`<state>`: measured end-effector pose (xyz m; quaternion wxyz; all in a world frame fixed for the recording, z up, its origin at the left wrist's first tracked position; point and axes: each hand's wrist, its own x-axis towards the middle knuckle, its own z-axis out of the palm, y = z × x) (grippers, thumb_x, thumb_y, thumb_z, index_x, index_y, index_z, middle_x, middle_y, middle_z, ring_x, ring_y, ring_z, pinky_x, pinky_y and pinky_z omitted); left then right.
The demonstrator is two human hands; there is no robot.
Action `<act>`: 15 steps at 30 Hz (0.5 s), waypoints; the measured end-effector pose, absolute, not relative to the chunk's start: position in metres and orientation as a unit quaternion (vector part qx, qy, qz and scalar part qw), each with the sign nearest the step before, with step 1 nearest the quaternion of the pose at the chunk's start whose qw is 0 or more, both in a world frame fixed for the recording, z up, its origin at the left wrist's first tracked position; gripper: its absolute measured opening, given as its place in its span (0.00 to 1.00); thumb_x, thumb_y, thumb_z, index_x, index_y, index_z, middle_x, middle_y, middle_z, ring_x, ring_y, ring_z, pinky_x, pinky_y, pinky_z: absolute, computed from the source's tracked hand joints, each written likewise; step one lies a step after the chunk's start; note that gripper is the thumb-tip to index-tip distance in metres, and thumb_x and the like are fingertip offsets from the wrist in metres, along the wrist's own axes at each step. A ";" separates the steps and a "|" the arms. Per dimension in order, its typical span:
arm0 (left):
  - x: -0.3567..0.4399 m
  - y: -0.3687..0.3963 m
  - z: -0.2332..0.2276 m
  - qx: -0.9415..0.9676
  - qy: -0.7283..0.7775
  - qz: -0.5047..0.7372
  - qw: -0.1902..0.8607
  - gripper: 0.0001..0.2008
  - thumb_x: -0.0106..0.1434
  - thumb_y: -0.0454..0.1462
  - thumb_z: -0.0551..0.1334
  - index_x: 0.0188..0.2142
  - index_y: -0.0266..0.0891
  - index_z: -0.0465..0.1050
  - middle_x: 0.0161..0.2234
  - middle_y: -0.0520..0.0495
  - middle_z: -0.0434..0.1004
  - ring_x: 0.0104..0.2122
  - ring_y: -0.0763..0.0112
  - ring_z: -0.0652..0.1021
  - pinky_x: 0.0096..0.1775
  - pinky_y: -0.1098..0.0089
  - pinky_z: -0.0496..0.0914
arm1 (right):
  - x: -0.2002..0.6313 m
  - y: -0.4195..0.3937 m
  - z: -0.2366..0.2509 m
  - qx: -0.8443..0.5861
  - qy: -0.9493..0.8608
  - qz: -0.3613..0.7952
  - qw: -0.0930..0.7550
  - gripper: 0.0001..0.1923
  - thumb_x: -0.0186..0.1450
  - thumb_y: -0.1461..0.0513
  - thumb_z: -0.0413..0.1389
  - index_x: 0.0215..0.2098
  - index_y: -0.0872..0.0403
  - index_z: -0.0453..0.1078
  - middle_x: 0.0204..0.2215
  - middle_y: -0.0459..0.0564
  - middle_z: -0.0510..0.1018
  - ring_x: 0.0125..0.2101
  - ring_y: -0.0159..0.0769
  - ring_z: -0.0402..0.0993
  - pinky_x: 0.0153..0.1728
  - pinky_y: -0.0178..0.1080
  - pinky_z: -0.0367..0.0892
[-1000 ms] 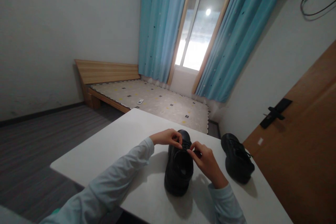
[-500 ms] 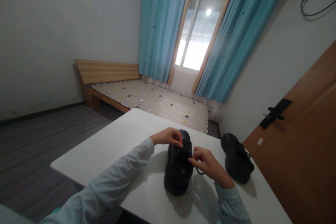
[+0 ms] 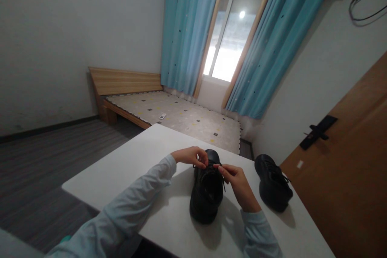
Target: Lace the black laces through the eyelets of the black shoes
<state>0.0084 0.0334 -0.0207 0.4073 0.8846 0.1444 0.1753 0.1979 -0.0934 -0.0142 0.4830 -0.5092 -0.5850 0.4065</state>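
Observation:
A black lace-up shoe (image 3: 205,203) stands on the white table with its toe pointing away from me. My left hand (image 3: 193,156) reaches over its left side, thumb and fingers pinched on the shoelace near the tongue. From the right, my right hand (image 3: 234,177) pinches the lace at the top of the shoe's opening. A lace end (image 3: 224,185) hangs down the shoe's right side. The thin lace between my fingertips is hard to make out against the black upper. The second black shoe (image 3: 273,185) stands apart, to the right of my right hand.
The white table (image 3: 127,169) has a rounded left corner. Behind it is a bed (image 3: 181,119) with a small white remote (image 3: 162,116) on it. A wooden door (image 3: 347,161) with a black handle stands at the right. Blue curtains (image 3: 190,28) frame the window.
My right hand has moved up and forward, from the right side of the shoe's opening to the lacing. My left hand has shifted slightly left. The shoe stays in place.

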 end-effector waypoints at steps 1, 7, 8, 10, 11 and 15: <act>0.008 0.034 -0.020 0.888 0.145 0.175 0.401 0.10 0.52 0.39 0.67 0.32 0.35 0.75 0.30 0.50 0.75 0.28 0.77 0.71 0.33 0.76 0.64 | 0.198 -0.092 -0.017 -0.513 -0.568 0.410 0.495 0.17 0.55 0.52 0.60 0.36 0.56 0.78 0.18 0.44 0.71 0.19 0.26 0.57 0.20 0.31 0.50; 0.006 0.034 -0.019 0.900 0.143 0.190 0.365 0.08 0.53 0.36 0.65 0.33 0.35 0.74 0.31 0.50 0.75 0.29 0.76 0.71 0.32 0.77 0.64 | 0.198 -0.085 -0.031 -0.518 -0.478 0.466 0.535 0.17 0.54 0.52 0.60 0.34 0.57 0.78 0.16 0.41 0.63 0.17 0.23 0.50 0.19 0.31 0.43; 0.007 0.033 -0.018 0.898 0.144 0.194 0.367 0.08 0.53 0.36 0.65 0.33 0.35 0.74 0.31 0.50 0.75 0.30 0.76 0.72 0.32 0.77 0.64 | 0.198 -0.084 -0.032 -0.517 -0.472 0.470 0.538 0.17 0.54 0.52 0.61 0.34 0.57 0.78 0.16 0.41 0.63 0.17 0.23 0.50 0.19 0.31 0.43; 0.007 0.031 -0.017 0.892 0.146 0.200 0.378 0.07 0.54 0.34 0.64 0.33 0.34 0.73 0.31 0.50 0.75 0.30 0.76 0.72 0.32 0.77 0.64 | 0.199 -0.084 -0.032 -0.512 -0.470 0.474 0.541 0.17 0.53 0.52 0.61 0.33 0.57 0.77 0.16 0.41 0.64 0.17 0.23 0.50 0.19 0.31 0.43; 0.007 0.030 -0.016 0.889 0.144 0.202 0.384 0.06 0.54 0.33 0.63 0.33 0.34 0.72 0.31 0.50 0.74 0.31 0.76 0.72 0.32 0.77 0.64 | 0.199 -0.084 -0.031 -0.509 -0.473 0.473 0.542 0.17 0.53 0.52 0.61 0.33 0.57 0.77 0.16 0.41 0.64 0.17 0.23 0.51 0.19 0.31 0.43; 0.007 0.026 -0.011 0.891 0.121 0.201 0.388 0.05 0.55 0.30 0.61 0.33 0.34 0.72 0.30 0.51 0.73 0.30 0.77 0.71 0.32 0.78 0.65 | 0.199 -0.085 -0.028 -0.504 -0.491 0.466 0.537 0.18 0.54 0.52 0.60 0.35 0.57 0.77 0.11 0.37 0.58 0.15 0.23 0.48 0.18 0.32 0.42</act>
